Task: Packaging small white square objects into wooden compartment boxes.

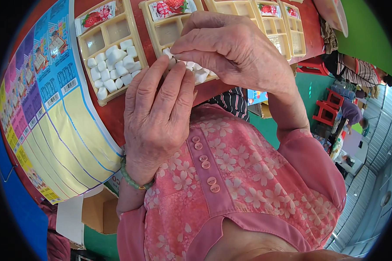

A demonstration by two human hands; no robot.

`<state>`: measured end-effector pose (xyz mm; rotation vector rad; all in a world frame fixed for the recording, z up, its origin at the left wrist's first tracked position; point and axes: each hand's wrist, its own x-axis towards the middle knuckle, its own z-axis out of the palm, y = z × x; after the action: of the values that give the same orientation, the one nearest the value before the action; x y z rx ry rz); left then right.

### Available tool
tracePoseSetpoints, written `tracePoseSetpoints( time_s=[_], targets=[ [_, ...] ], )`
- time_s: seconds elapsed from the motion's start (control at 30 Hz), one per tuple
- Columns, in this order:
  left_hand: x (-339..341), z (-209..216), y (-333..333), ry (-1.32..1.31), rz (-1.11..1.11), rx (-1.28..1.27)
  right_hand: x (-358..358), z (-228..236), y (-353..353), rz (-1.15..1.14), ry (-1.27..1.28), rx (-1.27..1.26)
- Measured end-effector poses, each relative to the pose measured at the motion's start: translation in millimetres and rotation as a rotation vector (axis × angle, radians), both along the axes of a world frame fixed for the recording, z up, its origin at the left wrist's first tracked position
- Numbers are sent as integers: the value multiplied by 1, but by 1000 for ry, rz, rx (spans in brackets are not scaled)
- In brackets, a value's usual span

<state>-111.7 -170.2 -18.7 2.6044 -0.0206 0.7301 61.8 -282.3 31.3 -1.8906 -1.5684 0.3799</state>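
Observation:
My right hand [239, 52] is bent over a cream plastic tray [150, 30], thumb and forefinger pinched together at a white marshmallow [167, 53]. Beside it my left hand [159, 111] lies over the tray's near left corner, fingers stretched out and a little apart; its thumb is hidden. The left forefinger's tip is next to the pinched marshmallow. Loose marshmallows [200, 75] in this tray show partly under my hands. To the left a similar tray [81, 43] holds many marshmallows [113, 65] in its large compartment and a strawberry-printed sachet [98, 17] at its far end.
More cream trays [294, 32] with strawberry sachets [269, 9] stand to the right on the red table [311, 26]. Printed packaging sheets [52, 108] hang over the table's left edge. A cardboard box [98, 209] sits below. Red stools [326, 111] and other people [353, 113] are at the right.

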Motion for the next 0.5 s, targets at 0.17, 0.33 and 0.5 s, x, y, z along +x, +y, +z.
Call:
tracePoseSetpoints(
  time_s=[0.17, 0.33, 0.5],
  targets=[
    [-1, -1, 0, -10, 7, -5, 2, 2, 1, 27, -7, -33],
    [-1, 0, 0, -7, 10, -5, 1, -2, 4, 6, 25, 7],
    [-1, 0, -1, -4, 11, -1, -2, 0, 4, 1, -11, -9]
  ],
)
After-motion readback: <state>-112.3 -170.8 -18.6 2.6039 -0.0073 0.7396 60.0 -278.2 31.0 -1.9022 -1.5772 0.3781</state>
